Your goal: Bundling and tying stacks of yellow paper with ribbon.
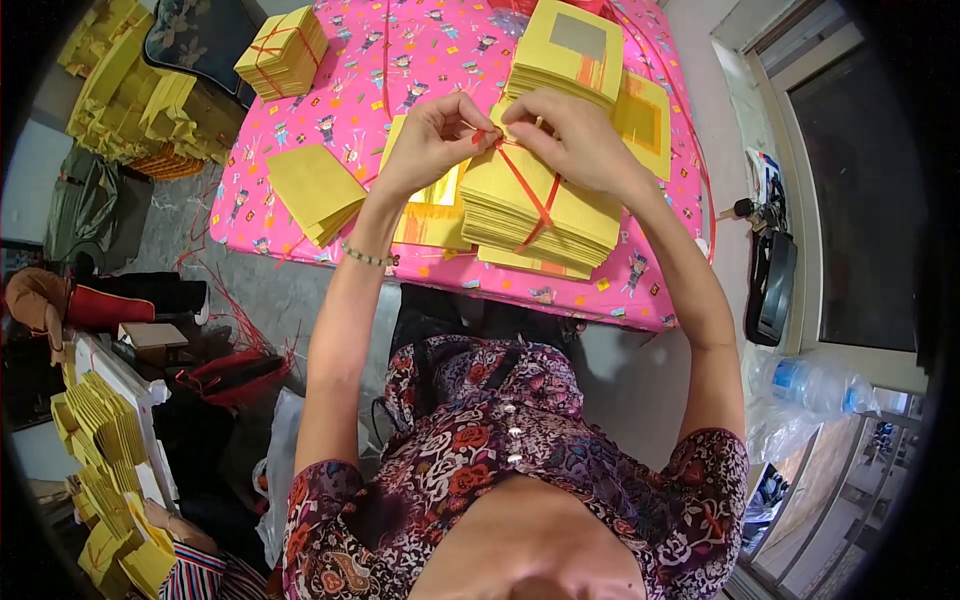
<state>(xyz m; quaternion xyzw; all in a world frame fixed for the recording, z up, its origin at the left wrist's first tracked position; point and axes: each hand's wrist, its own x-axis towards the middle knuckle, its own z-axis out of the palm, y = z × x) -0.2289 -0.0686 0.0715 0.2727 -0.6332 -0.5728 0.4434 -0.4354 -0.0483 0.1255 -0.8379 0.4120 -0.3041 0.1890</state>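
Observation:
A thick stack of yellow paper (592, 222) sits near the front edge of the pink table, with a red string (524, 184) crossing over its top and side. Above the stack's far left part, my left hand (442, 142) is closed in a pinch on the string. Close beside it, my right hand (572, 140) pinches the string too, its fingertips bent over the knot area. My fingers partly hide the knot itself. Under and left of the stack lie yellow sheets with shiny gold and orange patches (430, 224).
Folded yellow paper (316, 192) lies left on the pink tablecloth (250, 205). A tied bundle (282, 52) stands far left, and a taller stack (562, 58) at the back. Loose red strings (238, 315) hang off leftward. At lower left, another person's hand (180, 527) touches yellow paper.

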